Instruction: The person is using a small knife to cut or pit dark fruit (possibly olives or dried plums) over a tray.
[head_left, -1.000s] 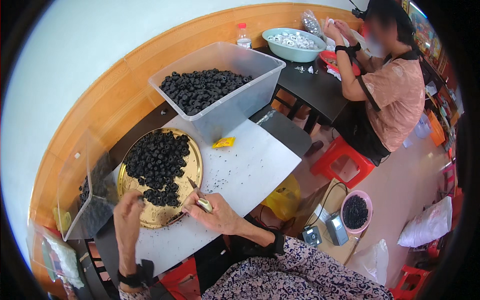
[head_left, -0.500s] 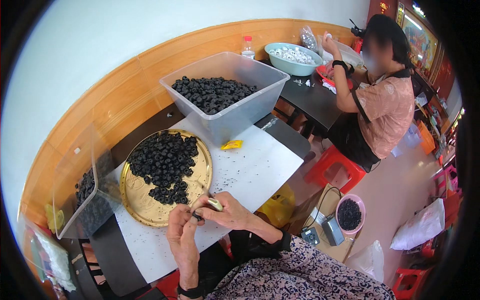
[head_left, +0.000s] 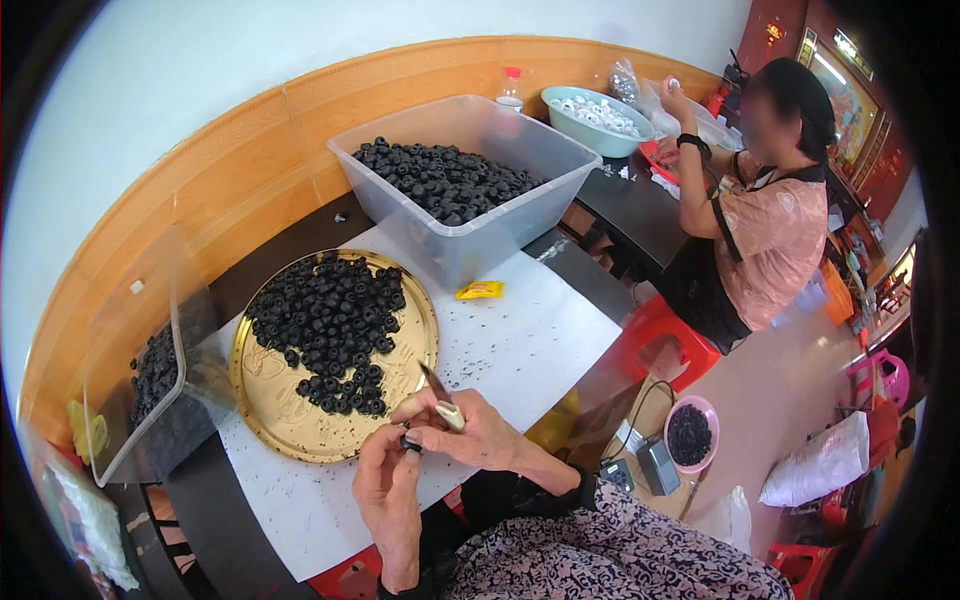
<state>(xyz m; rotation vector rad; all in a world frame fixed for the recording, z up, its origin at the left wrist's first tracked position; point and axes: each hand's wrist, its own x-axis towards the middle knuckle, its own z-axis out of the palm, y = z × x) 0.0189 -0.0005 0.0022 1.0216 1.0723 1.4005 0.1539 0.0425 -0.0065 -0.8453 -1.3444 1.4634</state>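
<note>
In front of me, my left hand (head_left: 388, 490) is closed, its fingertips pinching a small black ring-shaped part (head_left: 410, 443). My right hand (head_left: 478, 436) meets it there, thumb against the same part. Also in the right hand is a small knife (head_left: 450, 414) with a pale handle, its dark blade pointing up and away over the tray's edge. Just beyond both hands lies a round gold tray (head_left: 268, 408) on white paper (head_left: 530, 335). A heap of similar black parts (head_left: 330, 310) covers much of it, and a smaller cluster lies nearer me.
A clear tub (head_left: 470, 240) of black parts stands behind the tray; another clear bin (head_left: 178, 385) is at the left. A small yellow packet (head_left: 480, 290) and dark scraps lie on the paper. At right, a co-worker (head_left: 770, 230) sits on a red stool (head_left: 672, 340). A pink basin (head_left: 692, 433) is on the floor.
The view has shifted slightly. The knife has turned in my right hand, so its blade now shows pointing upward. Both hands stay together at the small black part.
</note>
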